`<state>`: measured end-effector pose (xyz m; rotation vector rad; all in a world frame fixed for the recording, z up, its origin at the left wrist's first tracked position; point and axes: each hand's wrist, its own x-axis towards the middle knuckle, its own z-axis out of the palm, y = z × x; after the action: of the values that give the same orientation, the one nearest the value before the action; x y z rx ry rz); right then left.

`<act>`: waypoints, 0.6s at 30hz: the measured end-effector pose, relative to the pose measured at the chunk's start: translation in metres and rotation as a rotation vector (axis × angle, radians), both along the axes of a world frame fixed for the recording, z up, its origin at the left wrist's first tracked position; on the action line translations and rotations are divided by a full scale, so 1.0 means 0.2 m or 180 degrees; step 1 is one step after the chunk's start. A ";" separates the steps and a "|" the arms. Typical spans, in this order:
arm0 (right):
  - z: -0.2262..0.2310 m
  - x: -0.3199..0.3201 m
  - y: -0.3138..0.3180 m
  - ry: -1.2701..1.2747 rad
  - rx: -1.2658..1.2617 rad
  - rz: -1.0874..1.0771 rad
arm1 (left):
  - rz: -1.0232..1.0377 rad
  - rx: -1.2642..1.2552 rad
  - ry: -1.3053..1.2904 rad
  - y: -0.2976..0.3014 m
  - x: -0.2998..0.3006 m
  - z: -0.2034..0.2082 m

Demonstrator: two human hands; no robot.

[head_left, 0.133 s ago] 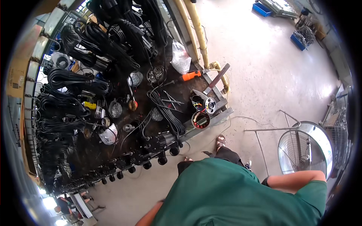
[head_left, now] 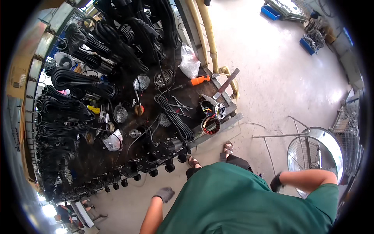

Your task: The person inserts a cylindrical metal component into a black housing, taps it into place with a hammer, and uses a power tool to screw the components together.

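Observation:
My left hand [head_left: 165, 194] wears a grey glove and hangs empty beside my green shirt, just short of the workbench's [head_left: 218, 128] near edge and a row of black motors [head_left: 156, 162]. My right hand [head_left: 276, 182], in a dark glove, rests against my hip with the elbow out; its fingers are partly hidden. On the bench lie a copper-wound stator [head_left: 210, 125], a silver round part [head_left: 220, 110], an orange-handled screwdriver [head_left: 196, 81], a hammer [head_left: 225, 84] and a black cable bundle [head_left: 173, 115].
Coils of black cable [head_left: 74, 80] cover the bench's left and far side. A clear plastic bag [head_left: 189, 62] sits at the back. A round wire fan guard [head_left: 315, 154] and a metal stand [head_left: 272, 136] are on the floor to my right. Blue crates [head_left: 272, 12] are far off.
My left forearm and gloved hand have come further up into view by the bench edge. The right arm stays bent at my hip.

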<state>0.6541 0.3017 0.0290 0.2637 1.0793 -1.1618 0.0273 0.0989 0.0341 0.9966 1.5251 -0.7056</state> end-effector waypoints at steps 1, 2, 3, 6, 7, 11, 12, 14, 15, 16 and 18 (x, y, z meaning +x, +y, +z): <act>0.08 -0.07 0.18 0.0314 0.0511 0.0422 | 0.0038 0.0319 0.0000 0.11 -0.01 0.07; 0.18 -0.20 0.41 0.0702 0.1259 0.0771 | -0.0112 0.0927 -0.0027 0.24 0.00 0.18; 0.12 -0.17 0.49 0.0924 0.2376 0.0481 | -0.0349 0.1551 -0.0026 0.40 0.01 0.28; 0.59 -0.72 0.73 0.1915 0.4332 -0.0599 | 0.0344 0.3169 -0.1133 0.84 0.19 0.70; 0.61 -0.84 0.74 0.2505 0.4510 -0.1058 | 0.0398 0.3547 -0.1437 0.98 0.27 0.81; 0.80 -1.35 0.65 0.4074 0.3991 -0.2303 | 0.0052 0.5306 -0.1511 1.31 0.47 0.79; 0.84 -1.42 0.62 0.4229 0.3662 -0.2718 | 0.0219 0.4929 -0.1782 1.35 0.48 0.69; 0.72 -1.46 0.62 0.4450 0.3134 -0.3846 | 0.0361 0.4548 -0.2049 1.41 0.48 0.56; 0.66 -1.45 0.63 0.3806 0.2933 -0.4345 | 0.0659 0.3615 -0.2008 1.41 0.46 0.51; 0.55 -1.44 0.64 0.3434 0.2839 -0.4724 | 0.0934 0.2654 -0.1940 1.41 0.43 0.43; 0.38 -1.41 0.68 0.3147 0.2612 -0.5157 | 0.1435 0.2583 -0.2211 1.35 0.42 0.33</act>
<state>0.3729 0.4373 0.1054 1.5198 2.3432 -2.2943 0.1105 0.3686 0.0991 1.2345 1.3133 0.5968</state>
